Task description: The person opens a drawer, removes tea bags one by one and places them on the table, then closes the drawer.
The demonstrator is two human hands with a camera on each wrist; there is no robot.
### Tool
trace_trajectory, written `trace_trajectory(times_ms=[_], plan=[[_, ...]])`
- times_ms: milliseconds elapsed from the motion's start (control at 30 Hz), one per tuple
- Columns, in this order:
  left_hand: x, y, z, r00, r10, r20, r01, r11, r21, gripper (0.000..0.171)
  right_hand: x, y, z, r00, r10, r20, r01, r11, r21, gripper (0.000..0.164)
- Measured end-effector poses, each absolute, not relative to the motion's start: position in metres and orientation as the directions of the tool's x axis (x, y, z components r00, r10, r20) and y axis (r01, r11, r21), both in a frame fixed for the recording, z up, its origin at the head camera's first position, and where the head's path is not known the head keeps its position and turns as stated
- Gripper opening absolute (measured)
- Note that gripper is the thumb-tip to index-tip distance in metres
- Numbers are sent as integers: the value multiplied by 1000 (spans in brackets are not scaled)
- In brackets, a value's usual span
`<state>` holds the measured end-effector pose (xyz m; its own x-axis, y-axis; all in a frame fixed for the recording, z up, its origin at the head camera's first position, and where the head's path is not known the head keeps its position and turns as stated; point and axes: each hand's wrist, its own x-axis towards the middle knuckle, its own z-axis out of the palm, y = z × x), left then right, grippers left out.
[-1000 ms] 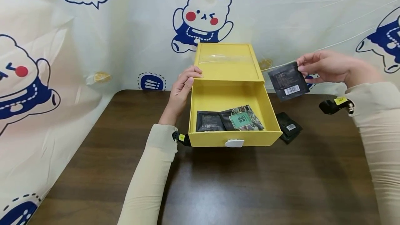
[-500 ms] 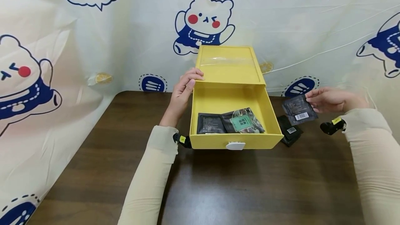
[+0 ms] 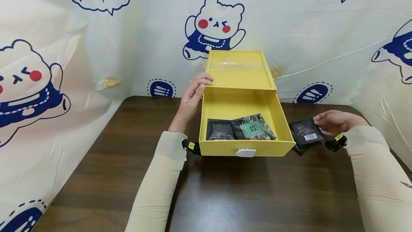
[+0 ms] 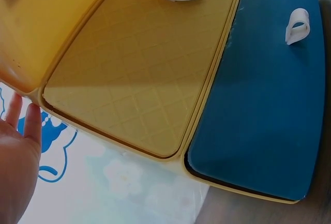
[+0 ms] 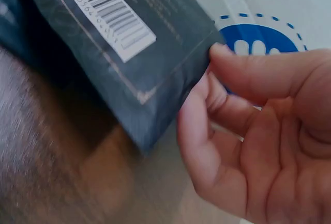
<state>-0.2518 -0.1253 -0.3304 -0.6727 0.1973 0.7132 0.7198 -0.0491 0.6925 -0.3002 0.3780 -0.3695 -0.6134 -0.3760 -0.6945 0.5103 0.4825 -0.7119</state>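
Observation:
My right hand (image 3: 339,121) pinches the edge of a flat black sachet (image 3: 304,131) between thumb and fingers. Its barcode faces the camera in the right wrist view, and the sachet (image 5: 139,48) hangs at a tilt. In the head view it overlaps other black sachets (image 3: 300,149) lying right of the yellow drawer (image 3: 243,99). That drawer stands pulled out and holds a black sachet (image 3: 220,130) beside one with a green label (image 3: 254,129). With its fingertips, my left hand (image 3: 193,94) rests on the left top edge of the drawer box (image 3: 239,63).
Under the open drawer, the left wrist view shows a yellow drawer front (image 4: 139,74) and a blue one (image 4: 258,89), each with a white pull. Behind the brown table (image 3: 241,196) hangs a printed cloth (image 3: 154,38). A white knob (image 3: 246,153) sticks out at the drawer's front.
My right hand has lowered the sachet from beside the box's top down to the sachets on the table. The left hand stays on the box; the head view has shifted slightly.

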Motion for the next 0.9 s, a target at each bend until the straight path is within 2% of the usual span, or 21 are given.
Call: trace_trajectory(times_ms=[167,500,700,900], plan=[[-250,-125,-333,-680,197,706,713,-47,700,26,-294,376,-373,-664,-256,-703,491,560,-668,28],[-252,-123,-332,-690,211,692,701,-42,712,26,-294,376,-353,-775,-251,-580,303,658,-690,24],[-253,-125,-331,-689,204,695,702,-50,710,26,-292,339,-314,-840,-293,-457,183,639,-747,20],[-253,-124,-330,-680,194,707,713,-54,699,27,-281,293,-255,-884,-330,-332,6,700,-714,40]])
